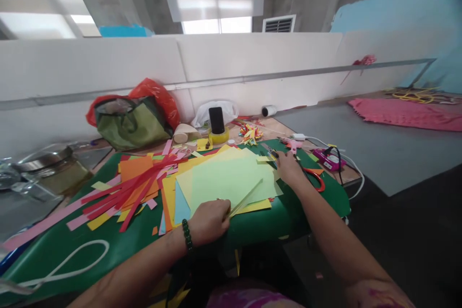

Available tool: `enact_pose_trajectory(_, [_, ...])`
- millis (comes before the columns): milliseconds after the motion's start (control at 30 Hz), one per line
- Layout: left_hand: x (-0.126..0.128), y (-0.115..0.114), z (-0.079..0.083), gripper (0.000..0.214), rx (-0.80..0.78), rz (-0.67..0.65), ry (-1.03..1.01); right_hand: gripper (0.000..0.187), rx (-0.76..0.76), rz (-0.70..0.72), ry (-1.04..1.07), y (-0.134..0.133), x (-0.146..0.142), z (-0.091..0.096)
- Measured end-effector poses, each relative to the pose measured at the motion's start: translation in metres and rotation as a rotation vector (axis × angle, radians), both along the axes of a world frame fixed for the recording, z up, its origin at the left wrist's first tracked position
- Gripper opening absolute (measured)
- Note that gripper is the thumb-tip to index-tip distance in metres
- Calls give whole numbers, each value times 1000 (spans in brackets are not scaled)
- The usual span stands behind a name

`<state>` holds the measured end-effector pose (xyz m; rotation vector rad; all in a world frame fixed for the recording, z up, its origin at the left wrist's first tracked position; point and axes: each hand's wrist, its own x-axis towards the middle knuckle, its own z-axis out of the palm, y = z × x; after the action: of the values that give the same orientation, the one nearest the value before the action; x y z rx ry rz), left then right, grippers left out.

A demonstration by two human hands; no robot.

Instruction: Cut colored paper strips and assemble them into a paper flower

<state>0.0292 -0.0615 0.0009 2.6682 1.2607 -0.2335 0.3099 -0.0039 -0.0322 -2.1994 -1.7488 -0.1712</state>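
Note:
My left hand (210, 221), with a green bead bracelet at the wrist, is closed on one end of a thin pale yellow paper strip (247, 197) that slants up over a stack of light green and yellow paper sheets (227, 178). My right hand (288, 164) reaches across the green table cover (54, 250) and rests palm down beside orange-handled scissors (315, 177); its fingertips touch the scissors' blades, and the fingers look loosely spread. Red and pink paper strips (126, 192) lie in a heap to the left.
At the back stand a green and red bag (130, 120), a phone (216, 119) propped on a yellow tape roll, a paper-scrap pile (250, 134) and a pink device (328, 160) with cables. A white cord (72, 262) loops front left. Metal pots (43, 163) stand far left.

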Motion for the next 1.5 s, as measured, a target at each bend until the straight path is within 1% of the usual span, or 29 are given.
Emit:
enact_pose_trajectory(67, [-6,2,1,12,-8,5,-18,27,-40,10,-27,5,-3,-3])
enact_pose_trajectory(133, [-13,5,1,10,-37,30,-69,26,-61,24,-60,5,-6,-4])
enact_pose_trajectory(200, [-22,9,1,8,-138,82,-158,32,-49,50,-89,0,-11,-1])
enact_pose_trajectory(267, [-31,13,2,8,-299,139,-286,39,-18,161,-86,-7,-21,2])
enact_pose_trajectory(333, [-42,16,3,10,-451,184,-436,45,-52,356,-33,-12,-34,2])
enact_pose_trajectory(367, [-48,18,4,13,-528,208,-524,49,-105,444,1,-14,-42,2])
enact_pose_trajectory(400, [-55,21,6,17,-592,242,-623,54,-168,503,29,-15,-49,1])
enact_pose_trajectory(467, [-71,26,9,23,-651,367,-867,67,-298,544,46,-14,-63,-1])
enact_pose_trajectory(533, [-89,31,10,25,-611,594,-1151,76,-372,564,30,-11,-74,-3])
enact_pose_trajectory(600, [-104,33,7,24,-531,860,-1404,79,-417,635,11,-7,-82,-2])
enact_pose_trajectory(633, [-110,33,3,22,-514,967,-1507,79,-432,679,2,-5,-85,-2])
enact_pose_trajectory(667, [-115,31,-1,19,-501,1046,-1590,79,-436,714,-7,-3,-87,-1])
enact_pose_trajectory(700, [-119,29,-5,17,-478,1096,-1656,78,-437,743,-15,-1,-89,0])
enact_pose_trajectory(733, [-122,26,-10,16,-442,1116,-1711,77,-432,768,-20,2,-92,1])
enact_pose_trajectory(800, [-127,20,-19,17,-351,1122,-1794,76,-399,805,-25,12,-95,4])
enact_pose_trajectory(900, [-134,15,-25,22,-273,1134,-1849,73,-316,830,-33,41,-101,15])
enact_pose_trajectory(967, [-135,12,-25,25,-260,1133,-1797,67,-285,818,-42,69,-111,24])
enact_pose_trajectory(1000, [-132,9,-25,27,-233,1096,-1732,63,-291,825,-43,85,-119,27])
enact_pose_trajectory(1033, [-128,4,-25,27,-172,1038,-1645,60,-298,843,-45,99,-128,30])
enact_pose_trajectory(1133, [-98,-18,-34,23,64,772,-1274,48,-324,880,-65,135,-164,31])
enact_pose_trajectory(1200, [-71,-34,-41,26,8,579,-997,40,-340,859,-90,150,-186,27])
enact_pose_trajectory(1267, [-47,-41,-43,23,49,433,-703,34,-341,806,-116,158,-199,23])
enact_pose_trajectory(1300, [-39,-41,-41,23,79,354,-565,33,-338,775,-127,161,-201,21])
enact_pose_trajectory(1333, [-33,-38,-36,34,92,304,-438,33,-338,745,-136,163,-201,20])
enact_pose_trajectory(1367, [-31,-33,-31,49,94,292,-326,33,-344,718,-143,164,-200,19])
enact_pose_trajectory(1400, [-30,-27,-24,61,100,292,-245,33,-355,696,-147,165,-196,18])
enact_pose_trajectory(1433, [-32,-20,-18,67,109,291,-187,33,-367,679,-150,165,-191,17])
enact_pose_trajectory(1467, [-34,-14,-13,69,115,283,-145,35,-380,669,-150,164,-185,17])
enact_pose_trajectory(1500, [-38,-8,-10,70,121,268,-123,42,-389,664,-147,163,-179,17])
